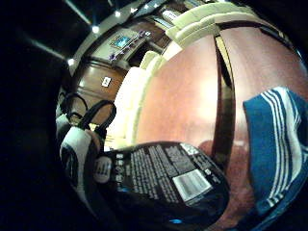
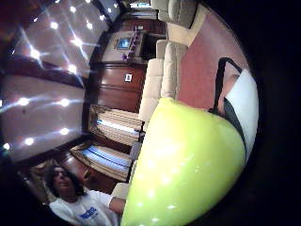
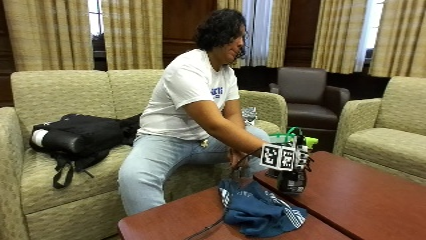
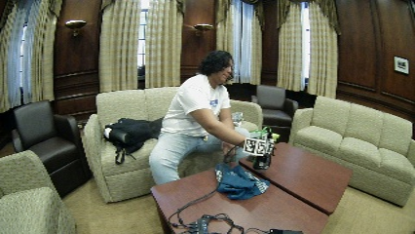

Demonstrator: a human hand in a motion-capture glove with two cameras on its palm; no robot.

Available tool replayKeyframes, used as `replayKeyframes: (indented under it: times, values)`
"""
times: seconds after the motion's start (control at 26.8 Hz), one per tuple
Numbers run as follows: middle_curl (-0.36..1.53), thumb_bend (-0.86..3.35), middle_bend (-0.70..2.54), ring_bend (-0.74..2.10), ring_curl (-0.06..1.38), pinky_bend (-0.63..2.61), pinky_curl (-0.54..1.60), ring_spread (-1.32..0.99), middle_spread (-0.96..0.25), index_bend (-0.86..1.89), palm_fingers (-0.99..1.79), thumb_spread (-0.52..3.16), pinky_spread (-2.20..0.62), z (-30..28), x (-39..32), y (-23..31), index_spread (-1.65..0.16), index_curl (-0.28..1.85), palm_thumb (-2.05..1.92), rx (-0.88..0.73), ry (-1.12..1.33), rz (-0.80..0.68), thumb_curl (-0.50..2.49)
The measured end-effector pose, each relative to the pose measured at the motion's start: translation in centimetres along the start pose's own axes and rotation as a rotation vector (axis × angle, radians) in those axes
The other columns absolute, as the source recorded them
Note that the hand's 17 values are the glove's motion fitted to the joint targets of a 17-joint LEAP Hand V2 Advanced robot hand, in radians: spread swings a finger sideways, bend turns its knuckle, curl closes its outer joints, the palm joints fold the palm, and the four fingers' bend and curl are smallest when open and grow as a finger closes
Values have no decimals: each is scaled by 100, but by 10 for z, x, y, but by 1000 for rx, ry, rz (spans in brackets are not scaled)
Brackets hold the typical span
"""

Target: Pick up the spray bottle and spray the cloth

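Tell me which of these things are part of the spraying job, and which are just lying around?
Part of the job:
spray bottle, standing on the table
blue cloth, crumpled on the table beside it
gloved right hand, around the bottle

Just lying about:
black bag on the sofa
cables at the table's near end

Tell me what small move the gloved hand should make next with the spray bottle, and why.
Probably lift the spray bottle a little and turn its nozzle toward the blue cloth. The gloved right hand is already around the bottle, which still seems to stand on the table beside the cloth. The nozzle's direction is hard to tell, so aiming should come before squeezing.
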State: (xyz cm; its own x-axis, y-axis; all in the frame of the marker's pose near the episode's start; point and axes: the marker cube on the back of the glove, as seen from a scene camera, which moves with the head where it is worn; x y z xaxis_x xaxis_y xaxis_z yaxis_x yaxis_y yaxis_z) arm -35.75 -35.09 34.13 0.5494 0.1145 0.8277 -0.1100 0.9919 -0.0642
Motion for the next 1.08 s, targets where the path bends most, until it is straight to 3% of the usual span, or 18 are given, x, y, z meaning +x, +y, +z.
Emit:
replayKeyframes:
  times: [0.6,1.08]
  values:
    - [55,-3,67,69,50,46,42,-23,-20,43,139,1,-33,36,21,-17,-25,60,98,96,-55,-54,74]
    - [55,-3,67,69,50,44,41,-23,-21,44,138,1,-34,58,21,-45,-25,61,97,3,-79,-40,74]
